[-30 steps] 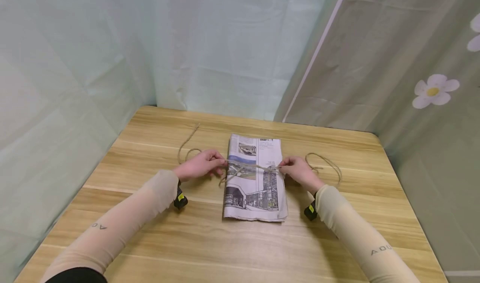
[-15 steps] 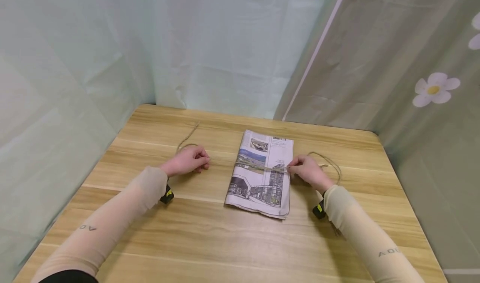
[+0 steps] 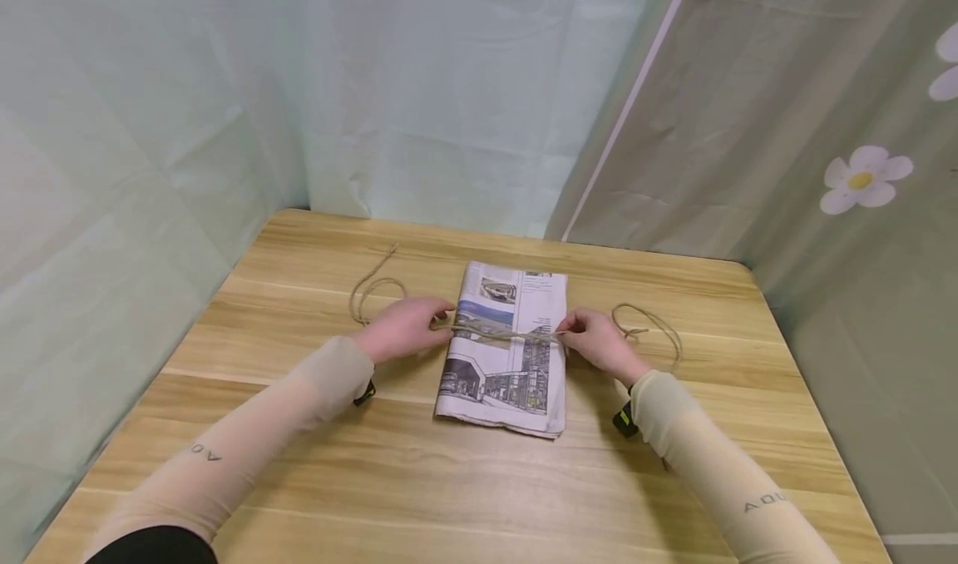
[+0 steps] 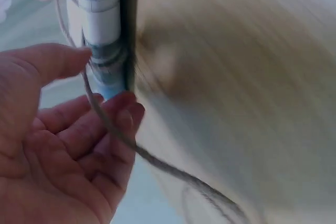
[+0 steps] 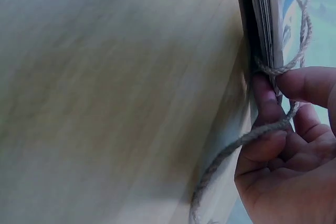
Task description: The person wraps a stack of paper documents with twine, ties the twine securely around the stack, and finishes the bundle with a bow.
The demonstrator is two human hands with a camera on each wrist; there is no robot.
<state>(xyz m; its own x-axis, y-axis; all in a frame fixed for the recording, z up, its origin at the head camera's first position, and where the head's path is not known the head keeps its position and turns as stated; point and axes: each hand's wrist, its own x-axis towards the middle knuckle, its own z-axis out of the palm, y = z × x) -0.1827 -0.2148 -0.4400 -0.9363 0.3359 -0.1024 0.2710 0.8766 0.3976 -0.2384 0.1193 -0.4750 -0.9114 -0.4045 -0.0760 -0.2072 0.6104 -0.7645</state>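
A folded newspaper stack lies on the table, with brown twine running across its middle. My left hand is at the stack's left edge, its thumb and fingers spread apart in the left wrist view; a strand of twine passes across the fingers without being gripped. At the right edge my right hand pinches the twine beside the newspaper's corner. The right wrist view shows the twine looped round the page edges, with a tail leaving between the curled fingers.
Loose twine curls on the wooden table beyond the left hand, and another loop of twine lies right of the right hand. Pale curtains hang behind the table and at both sides.
My left hand drew away left from the stack, then came back to its left edge with fingers loosened. The newspaper shifted right and back left, the right hand moving with it at its edge.
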